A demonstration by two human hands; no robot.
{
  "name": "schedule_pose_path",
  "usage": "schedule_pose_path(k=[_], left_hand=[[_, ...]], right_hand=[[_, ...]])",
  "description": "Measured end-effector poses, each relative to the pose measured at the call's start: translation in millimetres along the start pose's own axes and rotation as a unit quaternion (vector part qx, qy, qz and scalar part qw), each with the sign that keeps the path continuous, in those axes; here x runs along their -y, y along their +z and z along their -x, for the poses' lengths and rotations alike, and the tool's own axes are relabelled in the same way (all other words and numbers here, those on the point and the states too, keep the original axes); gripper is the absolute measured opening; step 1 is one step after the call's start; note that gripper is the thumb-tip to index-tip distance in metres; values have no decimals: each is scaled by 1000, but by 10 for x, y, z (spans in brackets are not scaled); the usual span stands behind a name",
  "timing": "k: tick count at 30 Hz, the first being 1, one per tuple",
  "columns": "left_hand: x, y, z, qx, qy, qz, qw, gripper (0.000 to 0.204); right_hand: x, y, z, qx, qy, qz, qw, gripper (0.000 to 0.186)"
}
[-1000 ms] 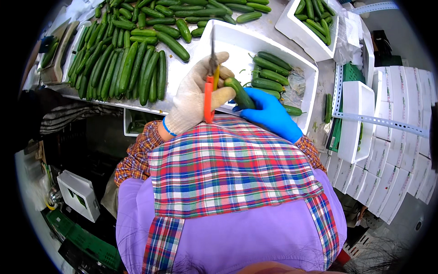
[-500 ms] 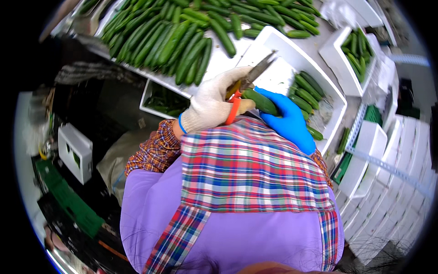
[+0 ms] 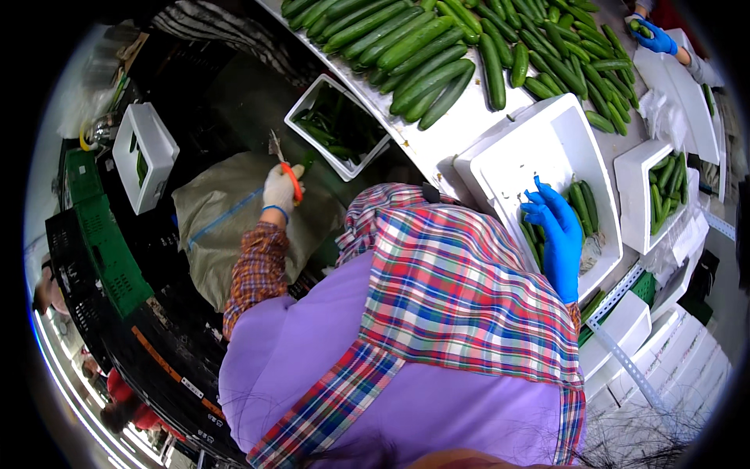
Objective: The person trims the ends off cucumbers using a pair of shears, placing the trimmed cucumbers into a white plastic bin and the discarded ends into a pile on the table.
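Note:
My left hand (image 3: 279, 190), in a white knit glove, is stretched out to the left over a beige sack (image 3: 223, 199). It grips a pair of scissors (image 3: 296, 184) with orange handles, blades pointing away. A small green blur beside the glove is too unclear to name. In a blue glove, my right hand (image 3: 559, 238) has its fingers apart and holds nothing. It hovers over a white foam box (image 3: 492, 168), close to the cucumbers (image 3: 580, 205) lying in that box's right end. Small dark scraps dot the box floor.
Many cucumbers (image 3: 418, 43) cover the table ahead. A white box of cucumbers (image 3: 326, 117) stands below the table's left edge. Another foam box (image 3: 637, 184) is at right, and green crates (image 3: 109, 250) at left. At far right a co-worker's blue-gloved hand (image 3: 656, 37) holds cucumbers.
The cucumber held between both hands is no longer in them. My left hand has swung left with the scissors. My right hand has opened over the box, and the view has shifted leftward.

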State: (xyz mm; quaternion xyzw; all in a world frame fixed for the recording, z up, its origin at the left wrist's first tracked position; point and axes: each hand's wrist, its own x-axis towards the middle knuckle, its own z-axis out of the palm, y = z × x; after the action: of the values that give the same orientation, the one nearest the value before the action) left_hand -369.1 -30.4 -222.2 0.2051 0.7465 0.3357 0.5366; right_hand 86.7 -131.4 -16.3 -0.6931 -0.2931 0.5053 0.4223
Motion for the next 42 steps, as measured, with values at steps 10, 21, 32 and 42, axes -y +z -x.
schedule_pose_path(k=[10, 21, 32, 42], left_hand=[[700, 374, -483, 17, -28, -251, 967, 25], [748, 498, -771, -110, 48, -281, 952, 40], [-431, 885, 119, 89, 166, 109, 976, 42], [-439, 1168, 576, 172, 203, 62, 962, 44]], right_hand=[[41, -44, 95, -25, 28, 43, 998, 38], [21, 24, 110, -22, 18, 58, 998, 35], [-207, -282, -9, -43, -1, 123, 991, 36], [-451, -253, 206, -73, -68, 224, 969, 36]])
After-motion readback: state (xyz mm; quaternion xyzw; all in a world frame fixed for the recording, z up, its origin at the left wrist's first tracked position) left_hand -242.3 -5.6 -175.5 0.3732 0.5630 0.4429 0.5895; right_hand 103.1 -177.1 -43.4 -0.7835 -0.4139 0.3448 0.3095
